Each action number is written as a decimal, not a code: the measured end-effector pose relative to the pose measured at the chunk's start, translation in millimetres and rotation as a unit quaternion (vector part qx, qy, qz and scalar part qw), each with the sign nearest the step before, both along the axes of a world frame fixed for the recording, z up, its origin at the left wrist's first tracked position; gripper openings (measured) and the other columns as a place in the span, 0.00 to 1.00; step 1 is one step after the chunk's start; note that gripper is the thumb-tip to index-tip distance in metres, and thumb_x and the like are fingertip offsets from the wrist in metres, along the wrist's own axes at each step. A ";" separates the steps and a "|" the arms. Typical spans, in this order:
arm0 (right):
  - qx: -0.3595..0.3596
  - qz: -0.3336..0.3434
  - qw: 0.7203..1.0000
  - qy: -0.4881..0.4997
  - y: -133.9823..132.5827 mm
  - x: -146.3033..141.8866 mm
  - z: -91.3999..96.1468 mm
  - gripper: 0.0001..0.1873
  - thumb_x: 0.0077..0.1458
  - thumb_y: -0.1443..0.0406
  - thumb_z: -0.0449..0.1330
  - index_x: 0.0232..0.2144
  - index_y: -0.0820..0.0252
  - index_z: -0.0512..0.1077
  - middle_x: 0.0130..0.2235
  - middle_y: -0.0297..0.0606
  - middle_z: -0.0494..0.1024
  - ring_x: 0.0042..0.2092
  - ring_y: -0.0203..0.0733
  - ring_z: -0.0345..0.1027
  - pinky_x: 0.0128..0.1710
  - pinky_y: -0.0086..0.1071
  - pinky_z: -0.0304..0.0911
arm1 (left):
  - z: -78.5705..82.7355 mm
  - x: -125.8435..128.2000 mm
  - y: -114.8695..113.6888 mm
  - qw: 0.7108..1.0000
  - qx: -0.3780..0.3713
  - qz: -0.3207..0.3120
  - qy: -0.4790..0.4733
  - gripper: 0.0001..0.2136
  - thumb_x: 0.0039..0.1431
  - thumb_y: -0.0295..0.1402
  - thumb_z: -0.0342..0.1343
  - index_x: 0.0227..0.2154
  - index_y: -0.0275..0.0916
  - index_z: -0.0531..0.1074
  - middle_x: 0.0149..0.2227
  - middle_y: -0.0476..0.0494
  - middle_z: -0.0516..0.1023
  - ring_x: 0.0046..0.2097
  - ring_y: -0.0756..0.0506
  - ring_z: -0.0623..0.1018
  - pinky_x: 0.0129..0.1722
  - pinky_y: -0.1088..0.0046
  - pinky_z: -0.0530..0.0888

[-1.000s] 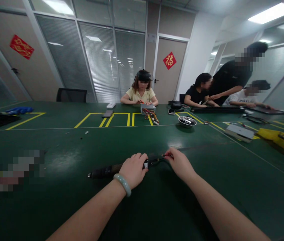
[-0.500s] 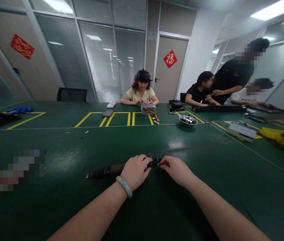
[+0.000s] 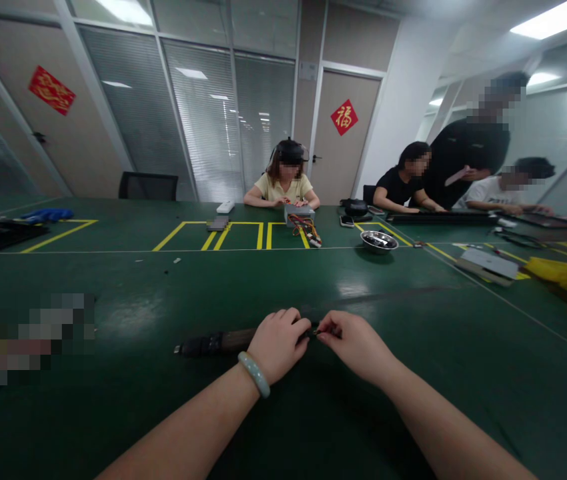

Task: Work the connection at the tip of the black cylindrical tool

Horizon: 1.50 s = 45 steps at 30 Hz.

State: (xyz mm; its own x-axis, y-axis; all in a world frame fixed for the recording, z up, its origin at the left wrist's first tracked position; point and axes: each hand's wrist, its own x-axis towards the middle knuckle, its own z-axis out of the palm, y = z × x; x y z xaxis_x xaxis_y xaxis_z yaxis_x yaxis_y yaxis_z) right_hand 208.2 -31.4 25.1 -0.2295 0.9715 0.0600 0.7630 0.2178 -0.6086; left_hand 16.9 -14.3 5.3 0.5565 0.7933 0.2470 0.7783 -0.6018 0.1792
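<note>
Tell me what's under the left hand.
A long black bar-shaped part sticks out leftward from under the left hand, flat on the green table. Its right end, near the right hand, is covered.

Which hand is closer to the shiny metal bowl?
Right. The right hand sits almost straight in front of the metal bowl, nearer the camera; the left hand is farther left, on the dark rod.

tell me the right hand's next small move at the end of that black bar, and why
Probably nudge the right hand slightly toward the left hand, which covers the right end of the black bar lying on the green table. Its grip pinches a small part just at that end, almost against the left hand.
</note>
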 end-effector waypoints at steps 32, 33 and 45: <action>-0.048 0.011 0.998 -0.035 11.8 8.9 -19.1 0.05 0.51 0.63 0.61 0.32 0.54 0.75 0.31 0.31 0.77 0.32 0.35 0.69 0.28 0.26 0.57 | 2.2 1.0 -1.6 1.000 -0.026 -0.011 0.011 0.09 0.51 0.32 0.54 0.36 0.43 0.67 0.38 0.46 0.68 0.40 0.44 0.69 0.39 0.68 0.68; -0.046 0.015 0.998 -0.040 11.4 8.1 -19.2 0.05 0.51 0.64 0.60 0.32 0.54 0.75 0.31 0.31 0.77 0.32 0.35 0.69 0.29 0.26 0.57 | 1.5 1.1 -1.6 1.000 -0.026 -0.008 0.013 0.08 0.51 0.32 0.53 0.36 0.43 0.67 0.38 0.46 0.68 0.40 0.44 0.69 0.38 0.68 0.68; -0.039 0.012 0.998 -0.053 12.3 7.5 -17.9 0.05 0.51 0.64 0.60 0.32 0.54 0.75 0.32 0.32 0.78 0.33 0.36 0.69 0.31 0.26 0.58 | -2.5 0.8 -1.5 1.000 0.005 -0.020 0.011 0.06 0.56 0.34 0.53 0.37 0.43 0.67 0.38 0.47 0.68 0.40 0.45 0.70 0.37 0.70 0.68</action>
